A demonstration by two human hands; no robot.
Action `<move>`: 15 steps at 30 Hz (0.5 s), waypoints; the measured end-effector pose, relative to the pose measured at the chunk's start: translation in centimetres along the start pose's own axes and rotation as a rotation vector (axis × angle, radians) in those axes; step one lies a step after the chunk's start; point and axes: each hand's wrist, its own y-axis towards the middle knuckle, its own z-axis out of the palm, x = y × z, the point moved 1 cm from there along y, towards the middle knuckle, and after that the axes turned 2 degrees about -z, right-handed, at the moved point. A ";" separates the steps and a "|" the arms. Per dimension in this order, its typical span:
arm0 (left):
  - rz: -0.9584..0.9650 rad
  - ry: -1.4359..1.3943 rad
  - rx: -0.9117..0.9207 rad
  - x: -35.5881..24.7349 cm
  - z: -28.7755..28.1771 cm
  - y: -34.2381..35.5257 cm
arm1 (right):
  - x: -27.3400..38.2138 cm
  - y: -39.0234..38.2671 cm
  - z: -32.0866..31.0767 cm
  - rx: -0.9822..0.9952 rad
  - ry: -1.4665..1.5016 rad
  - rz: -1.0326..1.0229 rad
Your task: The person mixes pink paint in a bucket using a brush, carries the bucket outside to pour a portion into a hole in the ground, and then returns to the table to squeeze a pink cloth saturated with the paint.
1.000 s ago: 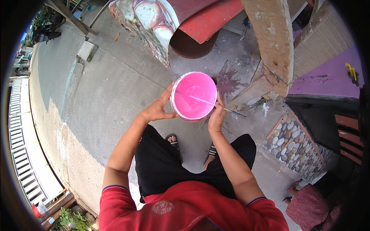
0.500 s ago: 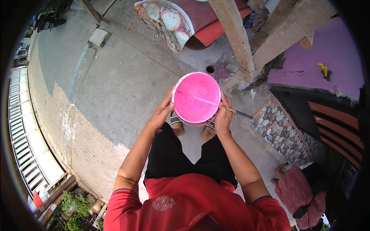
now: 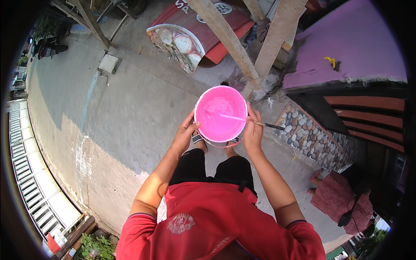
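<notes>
A round bucket with a bright pink inside and pink paint in it is held in front of me above my feet. My left hand grips its left side, with the thumb near the rim. My right hand closes on the right side, also pinning a thin stick against the rim. The stick's pink-coated part lies across the bucket's opening, and its dark end points out to the right. The bucket's thin wire handle hangs below the near rim. Fingers under the bucket are hidden.
Wooden posts stand ahead, beside a red printed banner. To the right are a purple wall with a yellow tap, a pebbled strip, and a person in maroon clothing. A white fence runs along the left.
My view has shifted, so the posts and purple wall appear farther left. The stick's inner end sits slightly lower in the bucket, and the wire handle shows more plainly. Both hands keep their grip.
</notes>
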 end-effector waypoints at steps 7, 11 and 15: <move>0.105 0.125 0.047 -2.9 1.5 -0.7 | 3.1 -0.6 -1.8 -0.099 0.024 0.008; 0.144 0.302 0.059 -4.9 2.0 -0.2 | 1.4 -0.4 -1.4 -0.159 0.033 0.012; 0.467 0.769 0.089 -5.3 -0.1 3.0 | -1.4 0.0 1.5 -0.204 0.430 0.397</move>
